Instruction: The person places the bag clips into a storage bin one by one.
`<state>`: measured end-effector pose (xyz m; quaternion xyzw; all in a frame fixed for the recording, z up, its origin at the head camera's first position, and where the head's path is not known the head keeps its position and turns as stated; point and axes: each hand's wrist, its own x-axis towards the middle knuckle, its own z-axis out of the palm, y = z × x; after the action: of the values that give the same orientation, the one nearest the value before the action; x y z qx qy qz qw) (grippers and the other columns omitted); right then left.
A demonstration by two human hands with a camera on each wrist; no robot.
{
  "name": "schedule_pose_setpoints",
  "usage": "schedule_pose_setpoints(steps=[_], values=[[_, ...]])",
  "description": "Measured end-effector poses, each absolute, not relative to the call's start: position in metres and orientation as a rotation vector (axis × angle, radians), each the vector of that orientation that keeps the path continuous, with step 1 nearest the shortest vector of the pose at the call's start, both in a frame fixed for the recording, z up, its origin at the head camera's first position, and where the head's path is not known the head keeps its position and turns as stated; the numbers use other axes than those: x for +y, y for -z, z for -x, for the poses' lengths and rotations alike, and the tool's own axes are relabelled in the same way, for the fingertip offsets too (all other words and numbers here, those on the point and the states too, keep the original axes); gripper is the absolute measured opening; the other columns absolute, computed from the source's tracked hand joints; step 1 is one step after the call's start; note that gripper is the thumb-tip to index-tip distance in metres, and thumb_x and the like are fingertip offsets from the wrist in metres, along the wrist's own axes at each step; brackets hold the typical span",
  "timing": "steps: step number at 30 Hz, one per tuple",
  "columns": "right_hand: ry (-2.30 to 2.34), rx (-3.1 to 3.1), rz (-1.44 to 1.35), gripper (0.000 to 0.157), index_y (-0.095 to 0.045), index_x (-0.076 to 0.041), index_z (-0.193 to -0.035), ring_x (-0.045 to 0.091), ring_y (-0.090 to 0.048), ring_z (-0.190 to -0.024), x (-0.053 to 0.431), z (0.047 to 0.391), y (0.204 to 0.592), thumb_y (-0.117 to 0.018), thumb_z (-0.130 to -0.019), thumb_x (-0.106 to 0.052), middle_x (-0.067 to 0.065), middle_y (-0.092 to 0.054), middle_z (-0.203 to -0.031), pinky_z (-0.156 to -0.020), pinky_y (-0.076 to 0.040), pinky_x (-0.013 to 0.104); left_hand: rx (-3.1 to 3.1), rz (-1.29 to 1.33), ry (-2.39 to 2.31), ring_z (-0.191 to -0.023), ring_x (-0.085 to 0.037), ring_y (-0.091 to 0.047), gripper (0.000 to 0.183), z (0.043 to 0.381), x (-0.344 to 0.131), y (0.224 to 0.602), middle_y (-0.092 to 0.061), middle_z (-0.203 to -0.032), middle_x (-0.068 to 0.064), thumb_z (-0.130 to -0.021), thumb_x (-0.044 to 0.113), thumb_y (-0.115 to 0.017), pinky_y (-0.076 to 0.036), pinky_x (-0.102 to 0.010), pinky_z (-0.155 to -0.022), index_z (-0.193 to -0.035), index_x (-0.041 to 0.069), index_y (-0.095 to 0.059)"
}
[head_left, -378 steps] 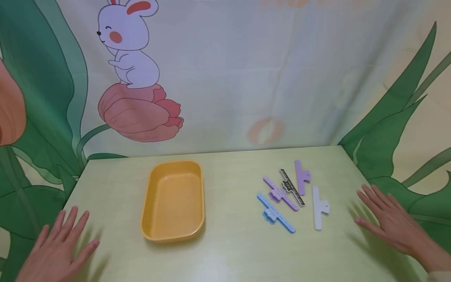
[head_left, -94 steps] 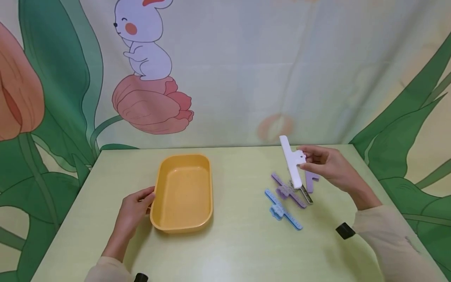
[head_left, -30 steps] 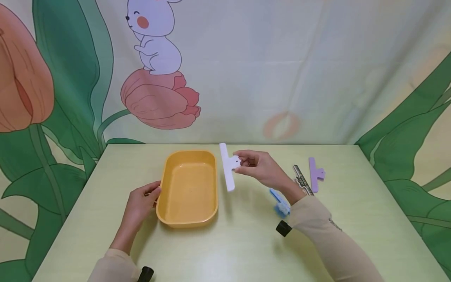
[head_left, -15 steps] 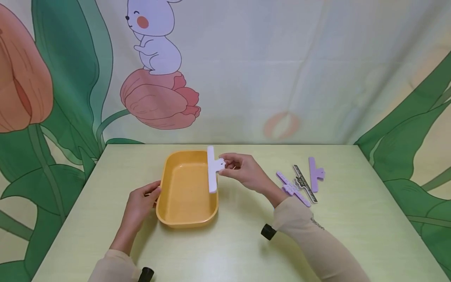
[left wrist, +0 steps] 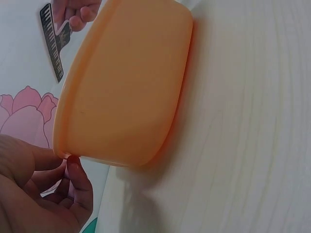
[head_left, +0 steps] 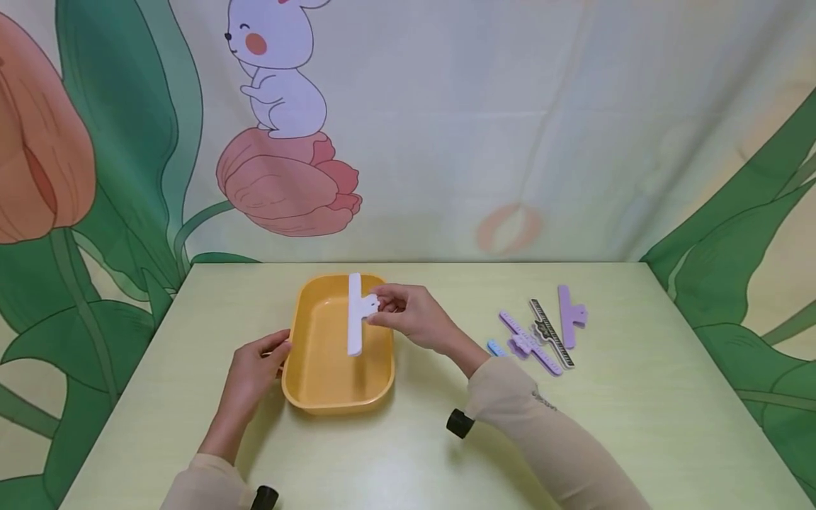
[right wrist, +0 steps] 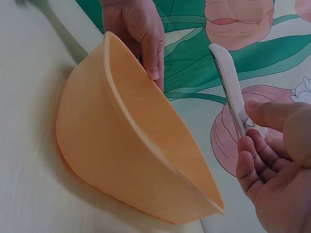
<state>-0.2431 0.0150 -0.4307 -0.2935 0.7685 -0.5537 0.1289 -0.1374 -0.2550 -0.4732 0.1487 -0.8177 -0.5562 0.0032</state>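
In the head view my right hand [head_left: 417,319] pinches a white long-bar clip [head_left: 354,319] by its short handle, holding it over the yellow tray [head_left: 338,409]. The right wrist view shows the clip [right wrist: 232,82] above the tray's rim, between thumb and fingertips. Its far side, seen in the left wrist view, has a black-and-white striped bar [left wrist: 50,43]. At the tray's left side, my left hand [head_left: 251,368] grips the rim, thumb and finger pinching the edge [left wrist: 65,155] in the left wrist view. The tray's inside holds nothing that shows.
Right of the tray lie a lilac clip [head_left: 538,348], a black-and-white clip [head_left: 553,336] and a purple clip [head_left: 566,319]. The right sleeve [head_left: 510,386] hides most of a blue clip [head_left: 495,348]. A printed curtain [head_left: 408,142] hangs behind the table.
Both hands lay spread at the table's sides at first. Since then my left hand has taken the tray's rim; my right has picked up the white clip and carried it left over the tray.
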Motion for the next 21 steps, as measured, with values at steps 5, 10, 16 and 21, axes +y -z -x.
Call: schedule_pose_setpoints(steps=[5,10,16,21], values=[[1.612,2.21,0.876,0.043,-0.066,0.007,-0.128,0.016,-0.06,-0.086,0.003,0.242,0.433,-0.081,-0.09,-0.009,0.008,-0.067,-0.098,-0.074,-0.051,0.02,-2.575,-0.486,1.739,-0.085,-0.012,-0.062,0.042,0.138,-0.255,0.472,-0.065,-0.121,-0.023,-0.108,0.016,-0.055,-0.054,-0.021,-0.069,-0.145,-0.004,-0.055],[1.603,2.214,0.881,0.044,-0.067,0.008,-0.126,0.014,-0.06,-0.085,-0.007,0.241,0.434,-0.082,-0.089,-0.01,0.007,-0.067,-0.097,-0.075,-0.051,0.02,-2.567,-0.483,1.749,-0.085,-0.012,-0.062,0.042,0.139,-0.255,0.473,-0.065,-0.122,-0.024,-0.108,0.015,-0.055,-0.054,-0.021,-0.068,-0.145,-0.005,-0.055],[1.588,2.222,0.87,0.045,-0.068,0.006,-0.127,0.014,-0.06,-0.085,-0.015,0.242,0.433,-0.083,-0.088,-0.012,0.006,-0.068,-0.097,-0.074,-0.051,0.019,-2.565,-0.475,1.752,-0.086,-0.012,-0.062,0.042,0.138,-0.255,0.473,-0.065,-0.122,-0.024,-0.108,0.015,-0.055,-0.054,-0.021,-0.068,-0.145,-0.005,-0.055],[1.593,2.22,0.861,0.045,-0.068,0.006,-0.127,0.013,-0.061,-0.085,-0.021,0.243,0.435,-0.083,-0.089,-0.012,0.004,-0.068,-0.097,-0.073,-0.05,0.019,-2.566,-0.483,1.754,-0.087,-0.013,-0.062,0.042,0.139,-0.255,0.473,-0.064,-0.124,-0.025,-0.108,0.015,-0.055,-0.054,-0.02,-0.068,-0.145,-0.005,-0.055]])
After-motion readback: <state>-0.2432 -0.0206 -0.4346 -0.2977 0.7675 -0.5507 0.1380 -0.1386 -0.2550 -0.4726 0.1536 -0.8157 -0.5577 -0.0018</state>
